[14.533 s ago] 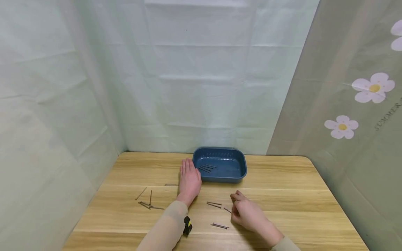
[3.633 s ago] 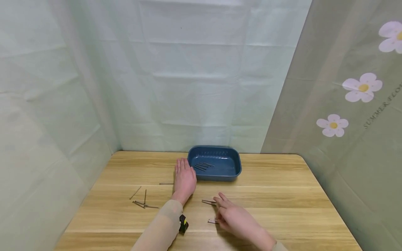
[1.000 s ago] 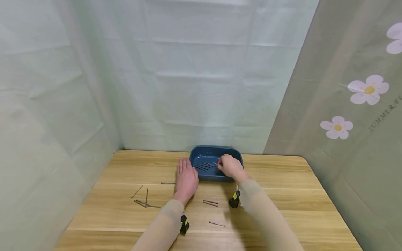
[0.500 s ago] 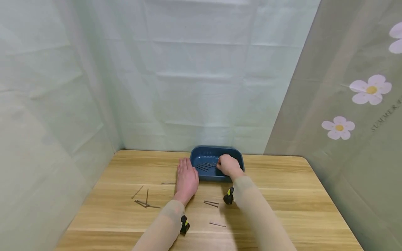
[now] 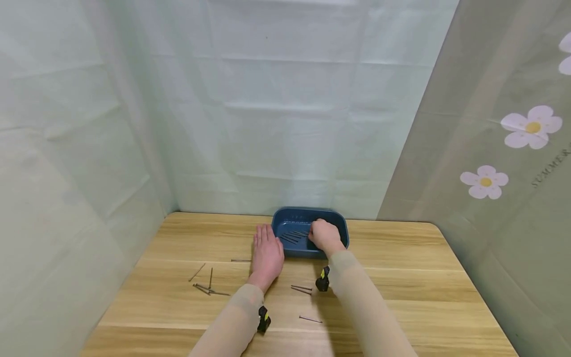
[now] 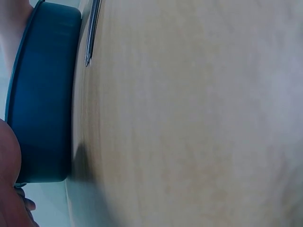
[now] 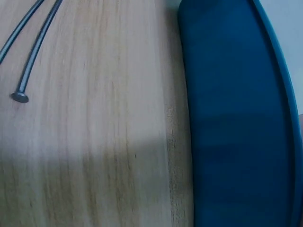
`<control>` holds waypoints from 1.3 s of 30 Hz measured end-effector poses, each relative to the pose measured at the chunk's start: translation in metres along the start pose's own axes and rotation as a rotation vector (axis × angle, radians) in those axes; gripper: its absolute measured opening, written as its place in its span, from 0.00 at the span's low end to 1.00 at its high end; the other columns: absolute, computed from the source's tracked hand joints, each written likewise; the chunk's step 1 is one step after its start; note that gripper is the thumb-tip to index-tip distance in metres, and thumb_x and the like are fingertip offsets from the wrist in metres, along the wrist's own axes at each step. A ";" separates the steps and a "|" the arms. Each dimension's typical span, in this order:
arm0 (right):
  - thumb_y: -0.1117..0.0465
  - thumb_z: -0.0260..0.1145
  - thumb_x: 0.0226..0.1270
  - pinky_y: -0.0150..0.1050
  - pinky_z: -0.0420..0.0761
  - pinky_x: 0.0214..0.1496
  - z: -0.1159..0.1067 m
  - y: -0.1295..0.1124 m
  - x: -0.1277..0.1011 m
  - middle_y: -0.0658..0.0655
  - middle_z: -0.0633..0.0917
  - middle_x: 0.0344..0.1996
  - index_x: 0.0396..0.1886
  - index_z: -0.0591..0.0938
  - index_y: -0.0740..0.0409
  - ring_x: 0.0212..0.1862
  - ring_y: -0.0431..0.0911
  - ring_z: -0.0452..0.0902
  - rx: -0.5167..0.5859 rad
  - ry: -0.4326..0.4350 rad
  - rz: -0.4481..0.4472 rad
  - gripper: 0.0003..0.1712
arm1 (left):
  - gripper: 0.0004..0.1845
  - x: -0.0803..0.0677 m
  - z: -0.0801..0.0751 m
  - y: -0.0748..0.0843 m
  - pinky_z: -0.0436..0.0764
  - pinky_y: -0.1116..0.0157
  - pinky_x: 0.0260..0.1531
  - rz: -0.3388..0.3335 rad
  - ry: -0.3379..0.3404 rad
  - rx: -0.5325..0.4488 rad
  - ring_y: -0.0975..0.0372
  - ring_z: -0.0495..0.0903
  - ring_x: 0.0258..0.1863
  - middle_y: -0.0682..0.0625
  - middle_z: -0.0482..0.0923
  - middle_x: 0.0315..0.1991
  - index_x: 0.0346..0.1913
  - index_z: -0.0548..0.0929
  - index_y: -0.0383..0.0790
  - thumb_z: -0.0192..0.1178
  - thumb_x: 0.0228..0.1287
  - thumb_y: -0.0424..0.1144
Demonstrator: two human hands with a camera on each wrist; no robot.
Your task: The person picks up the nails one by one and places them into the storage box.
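Note:
A blue tray (image 5: 334, 221) stands at the back middle of the wooden table (image 5: 401, 277), with several nails (image 5: 292, 236) lying in it. My right hand (image 5: 323, 234) is over the tray's middle, fingers curled, and a thin nail (image 5: 307, 232) shows at its fingertips. Flat on the table, fingers straight, my left hand (image 5: 267, 252) lies against the tray's left wall. The left wrist view shows the tray wall (image 6: 42, 94) and one nail (image 6: 92, 28). In the right wrist view are the tray wall (image 7: 232, 118) and two nails (image 7: 33, 45).
Loose nails lie on the table: a pair (image 5: 302, 288) between my forearms, a single one (image 5: 310, 319) nearer me, one (image 5: 241, 260) left of my left hand, and a cluster (image 5: 207, 287) further left. Cloth walls close in the back and both sides.
Since 3.6 s ago my right hand went from the nails near the front up to the tray. Over the last second it only settled slightly. My left hand stayed put.

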State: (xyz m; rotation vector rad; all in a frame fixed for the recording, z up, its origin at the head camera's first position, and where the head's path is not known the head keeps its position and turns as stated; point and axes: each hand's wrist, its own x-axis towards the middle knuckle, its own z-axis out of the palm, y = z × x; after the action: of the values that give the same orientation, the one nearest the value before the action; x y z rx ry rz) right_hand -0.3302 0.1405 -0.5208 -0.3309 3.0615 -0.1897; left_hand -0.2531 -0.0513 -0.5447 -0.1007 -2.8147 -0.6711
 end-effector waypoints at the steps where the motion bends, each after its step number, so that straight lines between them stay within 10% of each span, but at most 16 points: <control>1: 0.57 0.70 0.77 0.44 0.78 0.35 0.000 0.000 0.000 0.52 0.79 0.33 0.23 0.80 0.50 0.30 0.45 0.72 -0.004 0.005 0.002 0.18 | 0.32 0.000 0.000 0.000 0.55 0.43 0.80 0.001 -0.001 0.002 0.37 0.53 0.83 0.27 0.58 0.81 0.80 0.58 0.20 0.39 0.87 0.42; 29: 0.60 0.67 0.77 0.43 0.73 0.32 -0.004 -0.002 -0.006 0.51 0.79 0.29 0.24 0.80 0.50 0.29 0.45 0.69 0.024 0.058 -0.011 0.16 | 0.32 -0.001 0.002 0.001 0.54 0.43 0.81 -0.009 0.004 -0.008 0.37 0.52 0.83 0.27 0.57 0.81 0.80 0.58 0.20 0.39 0.87 0.41; 39: 0.53 0.69 0.78 0.47 0.88 0.45 -0.014 -0.012 -0.020 0.51 0.88 0.42 0.44 0.90 0.49 0.41 0.46 0.85 0.069 0.082 -0.016 0.07 | 0.31 -0.001 0.004 0.001 0.55 0.42 0.80 -0.001 0.011 0.009 0.37 0.53 0.83 0.27 0.58 0.80 0.79 0.59 0.19 0.43 0.86 0.40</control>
State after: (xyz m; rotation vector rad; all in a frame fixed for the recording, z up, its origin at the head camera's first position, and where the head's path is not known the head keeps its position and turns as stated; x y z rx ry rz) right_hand -0.3092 0.1353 -0.5043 -0.3523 3.1244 -0.3159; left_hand -0.2526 -0.0491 -0.5480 -0.0940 -2.8066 -0.6570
